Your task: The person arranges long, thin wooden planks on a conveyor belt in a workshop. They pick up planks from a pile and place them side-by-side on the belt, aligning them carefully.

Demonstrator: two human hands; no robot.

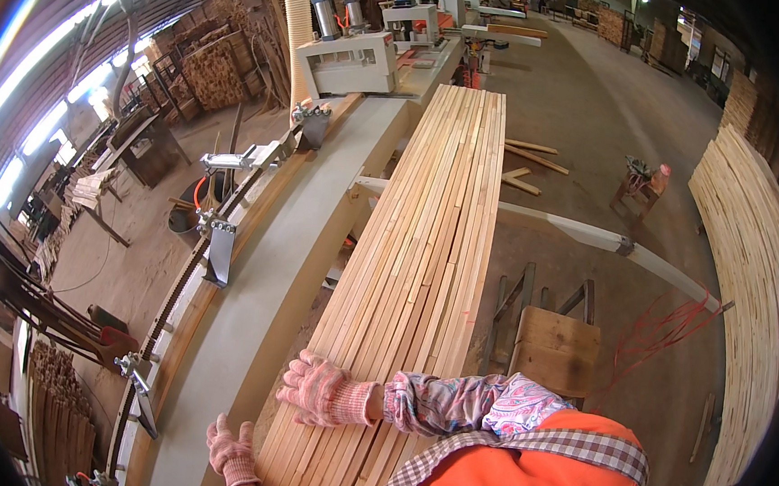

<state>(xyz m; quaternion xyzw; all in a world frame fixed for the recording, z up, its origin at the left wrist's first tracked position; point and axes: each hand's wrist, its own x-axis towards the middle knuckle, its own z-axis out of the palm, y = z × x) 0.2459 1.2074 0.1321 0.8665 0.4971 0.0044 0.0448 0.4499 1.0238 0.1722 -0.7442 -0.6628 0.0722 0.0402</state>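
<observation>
A long bundle of narrow wooden strips (416,245), laid side by side, stretches away from my body. My right hand (325,390), in a pink knitted glove, rests across the near part of the bundle, its fingers bent over the left edge and gripping the outer strips. Lower down, at the bundle's left side, is my gloved left hand (232,453). Its fingers are apart and it holds nothing, close to the pale grey machine bed (265,279). The undersides of my right fingers are hidden.
Metal clamps (220,251) line a wooden rail left of the bed. A machine head (348,62) stands at its far end. A pale crossbar (571,227) runs under the bundle. To the right are a wooden stool (555,349) and a tall stack of boards (738,294).
</observation>
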